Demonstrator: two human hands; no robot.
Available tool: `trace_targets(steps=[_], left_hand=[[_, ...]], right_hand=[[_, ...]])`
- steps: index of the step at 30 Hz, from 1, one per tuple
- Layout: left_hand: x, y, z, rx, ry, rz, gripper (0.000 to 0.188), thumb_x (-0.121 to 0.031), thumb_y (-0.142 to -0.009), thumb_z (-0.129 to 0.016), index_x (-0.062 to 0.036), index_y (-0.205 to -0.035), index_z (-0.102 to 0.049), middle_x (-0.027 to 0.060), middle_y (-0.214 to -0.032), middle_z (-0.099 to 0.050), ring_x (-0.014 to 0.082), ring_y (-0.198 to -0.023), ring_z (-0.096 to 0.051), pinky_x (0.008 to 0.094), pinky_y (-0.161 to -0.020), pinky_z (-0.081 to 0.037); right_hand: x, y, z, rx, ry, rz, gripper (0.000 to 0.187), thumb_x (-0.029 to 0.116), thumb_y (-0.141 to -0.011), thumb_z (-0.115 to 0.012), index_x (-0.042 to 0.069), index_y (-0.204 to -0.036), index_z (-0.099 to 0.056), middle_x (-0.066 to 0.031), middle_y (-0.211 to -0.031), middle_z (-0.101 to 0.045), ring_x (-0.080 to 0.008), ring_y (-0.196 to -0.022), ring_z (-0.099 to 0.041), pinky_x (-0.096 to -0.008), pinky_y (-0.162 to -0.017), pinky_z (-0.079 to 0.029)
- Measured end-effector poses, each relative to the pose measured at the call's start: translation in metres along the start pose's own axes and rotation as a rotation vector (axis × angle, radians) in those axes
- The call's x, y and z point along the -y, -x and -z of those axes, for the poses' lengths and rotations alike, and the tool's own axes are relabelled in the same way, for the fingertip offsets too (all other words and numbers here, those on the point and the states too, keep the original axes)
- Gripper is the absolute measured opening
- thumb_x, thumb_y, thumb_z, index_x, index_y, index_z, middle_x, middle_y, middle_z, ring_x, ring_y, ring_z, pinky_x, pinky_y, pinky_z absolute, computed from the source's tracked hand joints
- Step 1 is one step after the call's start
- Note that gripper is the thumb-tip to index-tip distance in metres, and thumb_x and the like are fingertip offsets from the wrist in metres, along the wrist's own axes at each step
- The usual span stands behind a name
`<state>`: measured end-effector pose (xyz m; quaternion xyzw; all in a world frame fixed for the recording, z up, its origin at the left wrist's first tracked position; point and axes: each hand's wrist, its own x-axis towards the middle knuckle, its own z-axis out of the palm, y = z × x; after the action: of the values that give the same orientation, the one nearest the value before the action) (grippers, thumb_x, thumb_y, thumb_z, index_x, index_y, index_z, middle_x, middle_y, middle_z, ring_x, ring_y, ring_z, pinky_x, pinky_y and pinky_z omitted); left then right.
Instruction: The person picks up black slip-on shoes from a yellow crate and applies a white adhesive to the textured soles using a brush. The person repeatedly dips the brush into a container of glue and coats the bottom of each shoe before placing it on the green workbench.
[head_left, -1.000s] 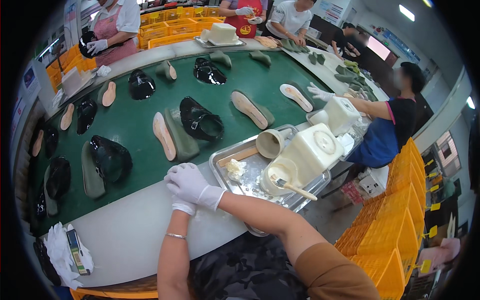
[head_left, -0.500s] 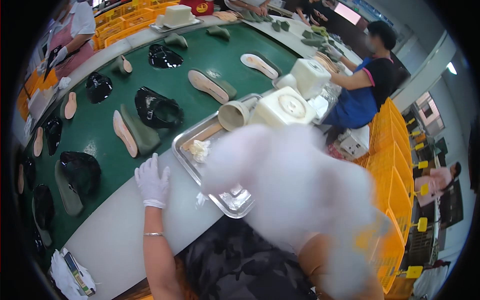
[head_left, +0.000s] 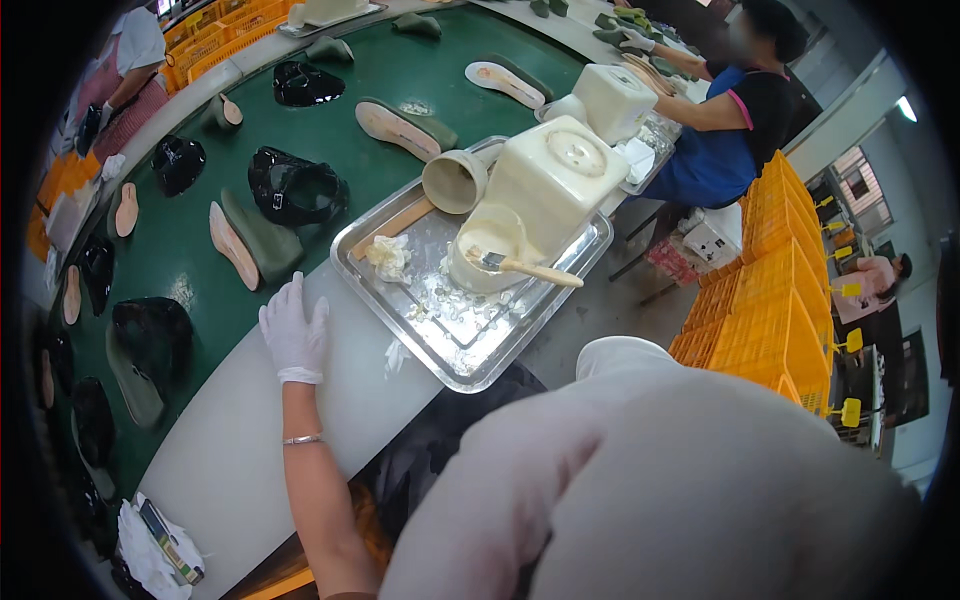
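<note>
My left hand (head_left: 295, 328), in a white glove, lies flat on the pale table edge (head_left: 340, 345) with fingers stretched. Beyond its fingertips is an olive shoe upper on a form with a tan sole side (head_left: 234, 246). My right hand (head_left: 690, 480), also gloved, is very close to the camera and fills the lower right; its fingers are not clearly visible. A metal tray (head_left: 470, 365) holds a cream glue container (head_left: 560, 170) with a round cup at its front. A wooden-handled brush (head_left: 535, 270) rests across that cup. Crumpled whitish material (head_left: 388, 258) lies in the tray.
Glossy black shoe parts (head_left: 300, 188) and several olive shoe uppers lie on the green belt (head_left: 400, 70). Orange crates (head_left: 750, 310) stack at right. A co-worker in a blue apron (head_left: 710, 150) sits beyond the tray. White gloves (head_left: 150, 545) lie at lower left.
My right hand has moved from over the tray down toward the camera, uncovering the cup and brush. The view has shifted slightly; my left hand stays on the table edge.
</note>
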<state>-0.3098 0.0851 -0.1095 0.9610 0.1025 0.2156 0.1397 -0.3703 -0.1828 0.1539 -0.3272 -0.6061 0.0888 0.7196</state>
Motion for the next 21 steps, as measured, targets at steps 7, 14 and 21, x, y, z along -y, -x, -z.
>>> trace_targets(steps=[7,14,21], left_hand=[[-0.004,-0.001,0.008,0.016,0.010,0.023,0.055,-0.032,-0.080,-0.060,-0.0087,-0.127,-0.046,0.0085,-0.116,-0.052,0.0242,-0.112,-0.045,0.0461,-0.103,-0.026],[-0.008,-0.002,0.004,0.013,0.035,0.014,0.054,-0.033,-0.079,-0.059,-0.0070,-0.125,-0.047,0.0097,-0.116,-0.052,0.0259,-0.112,-0.045,0.0466,-0.102,-0.026],[-0.004,-0.002,0.008,0.017,0.023,0.034,0.054,-0.031,-0.079,-0.059,-0.0068,-0.125,-0.047,0.0100,-0.115,-0.052,0.0266,-0.110,-0.045,0.0471,-0.101,-0.027]], right_hand=[[-0.001,-0.007,-0.010,0.036,0.031,0.005,0.014,0.018,-0.083,-0.053,0.008,-0.089,-0.059,-0.0023,-0.092,-0.051,-0.0190,-0.100,-0.040,-0.0340,-0.085,-0.030],[-0.010,-0.017,-0.005,-0.064,0.092,0.038,0.010,0.019,-0.080,-0.057,0.010,-0.085,-0.059,0.0001,-0.087,-0.049,-0.0177,-0.097,-0.038,-0.0330,-0.082,-0.028],[-0.029,-0.023,-0.001,-0.151,0.115,0.075,0.007,0.019,-0.078,-0.061,0.013,-0.081,-0.060,0.0024,-0.083,-0.047,-0.0163,-0.093,-0.037,-0.0319,-0.078,-0.027]])
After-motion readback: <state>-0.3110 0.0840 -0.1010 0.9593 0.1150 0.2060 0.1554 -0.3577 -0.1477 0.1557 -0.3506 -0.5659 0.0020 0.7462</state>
